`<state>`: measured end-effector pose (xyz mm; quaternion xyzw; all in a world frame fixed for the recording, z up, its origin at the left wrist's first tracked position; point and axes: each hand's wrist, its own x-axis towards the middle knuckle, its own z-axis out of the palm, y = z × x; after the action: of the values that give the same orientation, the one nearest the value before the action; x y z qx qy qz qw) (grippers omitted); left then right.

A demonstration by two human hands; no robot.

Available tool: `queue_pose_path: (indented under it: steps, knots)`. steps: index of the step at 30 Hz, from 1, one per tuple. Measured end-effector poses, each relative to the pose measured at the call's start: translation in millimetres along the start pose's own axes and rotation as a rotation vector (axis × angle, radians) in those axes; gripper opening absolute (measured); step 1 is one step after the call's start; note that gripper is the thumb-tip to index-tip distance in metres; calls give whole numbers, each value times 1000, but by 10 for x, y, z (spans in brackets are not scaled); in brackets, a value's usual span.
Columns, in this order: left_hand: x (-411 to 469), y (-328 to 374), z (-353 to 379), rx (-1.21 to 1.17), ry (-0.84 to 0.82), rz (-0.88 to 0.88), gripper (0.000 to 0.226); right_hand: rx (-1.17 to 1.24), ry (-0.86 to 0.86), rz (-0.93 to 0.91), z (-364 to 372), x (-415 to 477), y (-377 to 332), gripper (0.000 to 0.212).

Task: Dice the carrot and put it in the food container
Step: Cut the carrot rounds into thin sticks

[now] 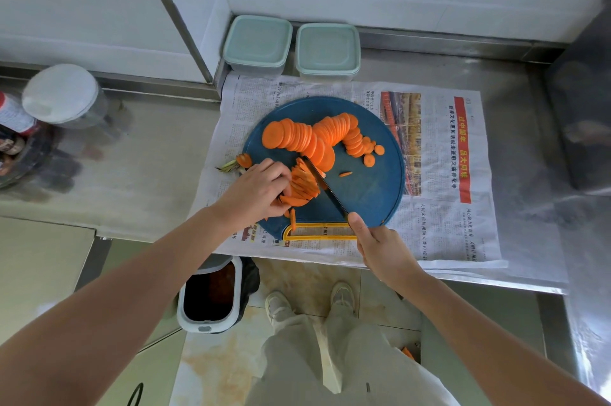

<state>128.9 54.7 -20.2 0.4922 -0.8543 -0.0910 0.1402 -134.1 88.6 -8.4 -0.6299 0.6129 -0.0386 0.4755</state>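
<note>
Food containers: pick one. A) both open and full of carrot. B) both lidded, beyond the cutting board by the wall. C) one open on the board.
B: the left food container and the right food container are both lidded, standing by the wall, off the cutting board.

- My left forearm [132, 273] is bare and reaches up and to the right from the lower left corner, nearly straight.
- My left hand [261, 187] lies knuckles up, wrist level, fingers curled under in a claw.
- Its fingertips and thumb hold a bundle of carrot strips [304, 184] together and press it down.
- My right forearm [479, 323] is bare too and comes in from the lower right corner, slanting up and to the left.
- My right hand [380, 246] is wrapped round the handle of a knife [325, 187], the back of the hand turned up.
- One finger [356, 222] stretches forward along the top of the knife.
- My two hands are near each other but apart.
</note>
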Motion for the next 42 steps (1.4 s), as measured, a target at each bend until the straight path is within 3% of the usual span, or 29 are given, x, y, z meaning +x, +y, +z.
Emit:
queue_pose_path:
  steps: [11,17,25,28,37,42]
  knots:
    - [30,97,66,-7,-44,-86,44,17,-6,46,-64,-83,-52,72]
    - [34,92,95,-38,-2,-148,31,-12,-8,62,-44,-68,-48,74]
    - [-35,37,82,-148,12,-326,36,-33,-12,40,-9,-18,-52,82]
    - [-99,-7,51,-208,18,-390,25,-49,-29,27,-11,7,-90,82]
    - [-223,-81,-3,-210,-24,-348,14,-125,-141,-17,-65,63,-289,82]
    - [-225,38,2,-206,110,-517,22,-154,-147,-38,-146,142,-385,63]
